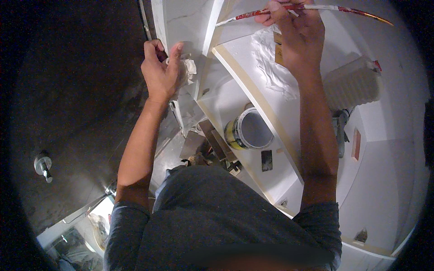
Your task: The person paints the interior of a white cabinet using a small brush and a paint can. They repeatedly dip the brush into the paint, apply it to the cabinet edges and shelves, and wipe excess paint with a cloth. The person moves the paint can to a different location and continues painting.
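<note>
My right hand is closed around a long, thin paintbrush at the top. The brush's handle is smeared red and white, and its pale tip points left, at or very near the edge of an upright white panel. My left hand is closed on a crumpled white rag, with the thumb raised and the fingers curled beside the dark door's edge. Below my right wrist lies crumpled white sheeting with a small brown cardboard piece, partly hidden by the hand.
An open paint bucket stands on a lower white shelf beside a dark flat rectangle. Right of my forearm are a ribbed translucent jug and a reddish block. The dark door has a metal knob. Brown boards lie near my body.
</note>
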### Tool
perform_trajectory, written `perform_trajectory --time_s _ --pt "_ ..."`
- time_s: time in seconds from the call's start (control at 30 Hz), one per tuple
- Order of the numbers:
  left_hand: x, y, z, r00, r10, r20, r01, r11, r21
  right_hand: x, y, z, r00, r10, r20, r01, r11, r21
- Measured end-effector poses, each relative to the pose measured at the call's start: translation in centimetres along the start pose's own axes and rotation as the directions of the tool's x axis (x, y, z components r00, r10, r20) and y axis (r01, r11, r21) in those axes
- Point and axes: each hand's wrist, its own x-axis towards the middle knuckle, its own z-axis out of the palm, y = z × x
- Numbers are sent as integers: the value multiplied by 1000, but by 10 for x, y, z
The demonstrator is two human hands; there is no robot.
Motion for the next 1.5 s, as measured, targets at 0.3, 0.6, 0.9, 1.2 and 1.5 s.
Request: perform_trajectory --time_s 0.3,0.6,0.9,1.2,1.5 --pt "0 0 0 1000 2 7 -2 1000 9 3 1 0 998 -25 -54 29 997 75" --pt "-1 0 0 1000 -26 14 26 1000 9 7 -3 -4 989 -113 -97 118 992 45" --pt "-1 1 0 1000 -16 13 16 1000 2 -5 -1 -2 1000 -18 -11 18 1000 -13" --pt "-1 2 0 1000 8 -7 -8 1000 10 -11 0 12 999 31 33 -27 994 -107" --pt "0 3 -1 1000 -2 3 2 1000 6 -10 6 11 1000 0 14 1 998 -59"
